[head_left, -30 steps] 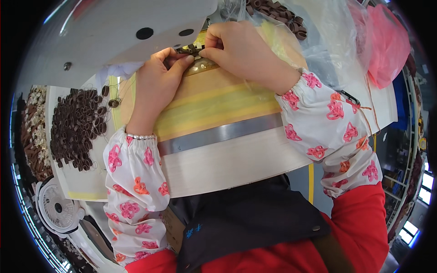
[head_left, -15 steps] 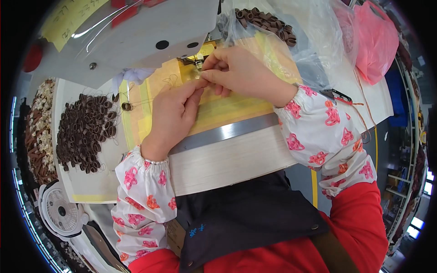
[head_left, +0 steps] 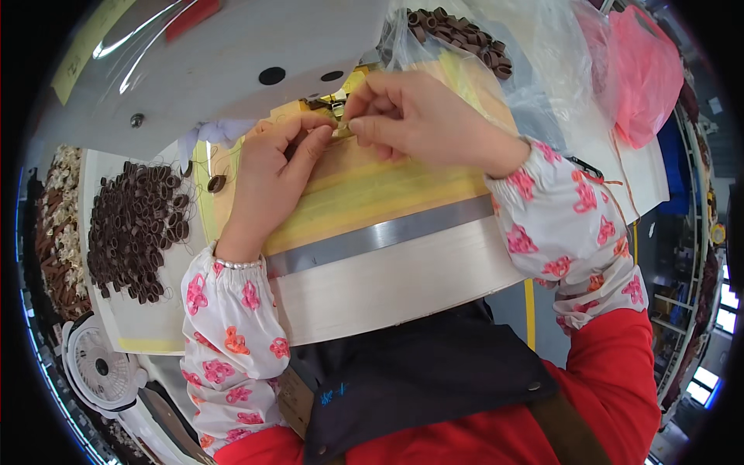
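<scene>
Left hand (head_left: 273, 174): fingers pressed together, tips pinching a small pale piece (head_left: 342, 129) at the sewing machine (head_left: 225, 62) needle area, 12 o'clock.
Right hand (head_left: 418, 116): thumb and forefinger closed on the same piece from 1 o'clock.
Small pale piece: between both hands, above the yellow counter (head_left: 387, 190) surface.
Brown loops (head_left: 136, 229): heaped at 9 o'clock, well apart.
Clear bag (head_left: 496, 54): 1 o'clock, holding more loops.

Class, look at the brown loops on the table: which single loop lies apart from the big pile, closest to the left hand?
The lone brown loop, lying just right of the pile of brown loops, beside the left hand.
</scene>
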Tool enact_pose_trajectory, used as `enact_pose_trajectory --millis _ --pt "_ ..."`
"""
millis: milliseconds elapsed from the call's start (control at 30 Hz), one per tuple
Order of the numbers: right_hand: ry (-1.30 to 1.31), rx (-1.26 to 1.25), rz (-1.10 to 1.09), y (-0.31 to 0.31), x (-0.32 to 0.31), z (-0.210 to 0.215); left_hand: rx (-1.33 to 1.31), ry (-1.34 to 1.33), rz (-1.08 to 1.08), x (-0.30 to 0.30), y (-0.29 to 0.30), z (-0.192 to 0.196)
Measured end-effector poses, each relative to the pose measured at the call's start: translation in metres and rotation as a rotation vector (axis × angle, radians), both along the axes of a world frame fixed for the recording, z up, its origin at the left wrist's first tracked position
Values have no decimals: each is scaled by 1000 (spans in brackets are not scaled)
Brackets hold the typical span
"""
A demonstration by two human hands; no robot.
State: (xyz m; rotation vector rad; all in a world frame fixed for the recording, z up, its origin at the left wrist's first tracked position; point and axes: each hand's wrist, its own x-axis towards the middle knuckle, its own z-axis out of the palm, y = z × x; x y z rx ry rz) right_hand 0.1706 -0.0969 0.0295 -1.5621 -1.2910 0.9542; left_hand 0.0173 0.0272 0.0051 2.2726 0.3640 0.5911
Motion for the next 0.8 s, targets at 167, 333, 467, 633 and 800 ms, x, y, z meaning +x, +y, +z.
enact_pose_trajectory --millis 167,333,467,633,800 --pt "80 -134 9 13 5 2 -168 63 93 1 -7 6" --pt "94 -83 51 15 5 -4 -103 21 114 4 -7 1" --pt "100 -37 27 15 4 -9 -71 31 120 5 -8 2" --pt "-328 271 -121 18 0 -24 104 15 104 5 -3 2" --pt "-583 464 -204 20 -6 -34 119 68 184 9 -2 2"
